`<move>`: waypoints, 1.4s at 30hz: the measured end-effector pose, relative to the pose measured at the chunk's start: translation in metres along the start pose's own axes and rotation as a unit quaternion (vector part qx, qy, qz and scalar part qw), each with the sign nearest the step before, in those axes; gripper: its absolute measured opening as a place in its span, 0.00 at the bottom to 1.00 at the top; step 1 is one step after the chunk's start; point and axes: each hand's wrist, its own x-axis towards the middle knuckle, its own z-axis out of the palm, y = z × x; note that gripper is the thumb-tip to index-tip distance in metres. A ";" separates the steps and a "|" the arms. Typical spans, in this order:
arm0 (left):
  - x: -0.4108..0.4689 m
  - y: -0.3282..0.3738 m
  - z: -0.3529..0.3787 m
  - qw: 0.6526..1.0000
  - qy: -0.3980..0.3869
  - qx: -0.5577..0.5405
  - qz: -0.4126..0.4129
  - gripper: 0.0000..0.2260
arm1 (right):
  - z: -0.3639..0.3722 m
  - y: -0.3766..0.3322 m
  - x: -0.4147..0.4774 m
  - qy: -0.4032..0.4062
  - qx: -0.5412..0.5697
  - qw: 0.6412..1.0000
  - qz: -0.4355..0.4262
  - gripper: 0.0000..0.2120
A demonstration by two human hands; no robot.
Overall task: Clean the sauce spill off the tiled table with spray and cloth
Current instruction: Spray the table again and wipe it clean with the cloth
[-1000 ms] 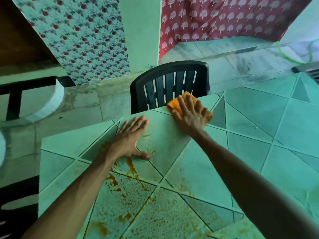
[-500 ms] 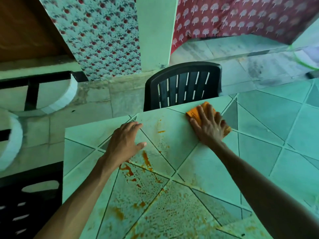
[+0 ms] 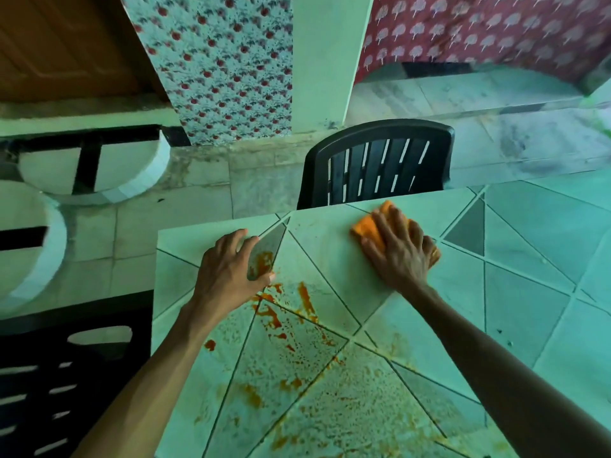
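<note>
An orange cloth [image 3: 367, 226] lies flat near the far edge of the tiled table [image 3: 529, 259]. My right hand [image 3: 398, 251] presses down on it with fingers spread over the top. Orange-red sauce [image 3: 274, 319] is smeared and speckled over the tiles in front of me, thickest just below my left hand [image 3: 228, 276]. That hand rests on the table near its far left corner, fingers loosely curled and holding nothing. No spray bottle is in view.
A black slatted plastic chair [image 3: 380, 166] stands behind the table's far edge. Another black chair [image 3: 66, 375] sits at the left side. Beyond are a stone floor, a pillar [image 3: 322, 61] and patterned hanging cloths.
My right hand has slid the cloth slightly along the far edge. My left hand has gone from flat with fingers spread to loosely curled, staying near the corner. The camera view has shifted.
</note>
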 end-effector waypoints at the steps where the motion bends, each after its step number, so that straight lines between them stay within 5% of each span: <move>1: -0.003 -0.003 0.001 1.000 0.000 0.000 -0.002 0.38 | 0.001 -0.019 0.022 0.009 0.018 0.999 0.046 0.35; 3: -0.008 -0.006 0.002 1.000 -0.002 -0.001 -0.004 0.38 | 0.006 -0.063 0.048 0.007 0.030 0.998 0.046 0.34; 6: -0.011 -0.011 0.002 1.000 -0.003 0.004 0.000 0.38 | 0.023 -0.117 0.017 -0.022 0.008 0.994 -0.106 0.33; 11: -0.015 -0.024 0.003 1.000 0.004 -0.003 0.003 0.37 | 0.026 -0.076 -0.077 -0.041 -0.012 0.977 -0.207 0.32; 15: -0.021 -0.029 0.001 1.000 0.010 -0.015 0.001 0.36 | 0.017 -0.040 -0.028 -0.020 -0.026 0.998 -0.053 0.34; 19: -0.032 -0.037 -0.001 0.999 0.026 -0.023 -0.020 0.32 | 0.025 -0.103 0.031 0.003 0.017 0.999 0.035 0.33; 23: -0.039 -0.041 -0.002 0.999 0.036 -0.024 -0.027 0.30 | 0.040 -0.138 -0.022 -0.022 -0.018 0.987 -0.157 0.33; 27: -0.042 -0.043 0.000 0.998 0.040 -0.030 -0.035 0.31 | 0.036 -0.091 -0.091 -0.059 -0.040 0.955 -0.286 0.33; 31: -0.043 -0.045 0.002 0.998 0.042 -0.038 -0.039 0.31 | 0.022 -0.061 -0.051 -0.042 -0.056 0.984 -0.161 0.34; 35: -0.051 -0.052 0.002 0.997 0.048 -0.036 -0.050 0.30 | 0.025 -0.132 0.018 -0.013 0.013 1.000 -0.002 0.33; 39: -0.069 -0.070 -0.001 0.995 0.047 -0.038 -0.079 0.30 | 0.045 -0.201 -0.008 -0.039 -0.011 0.985 -0.170 0.33; 42: -0.080 -0.082 0.000 0.993 0.053 -0.056 -0.086 0.30 | 0.046 -0.178 -0.068 -0.063 -0.025 0.959 -0.275 0.32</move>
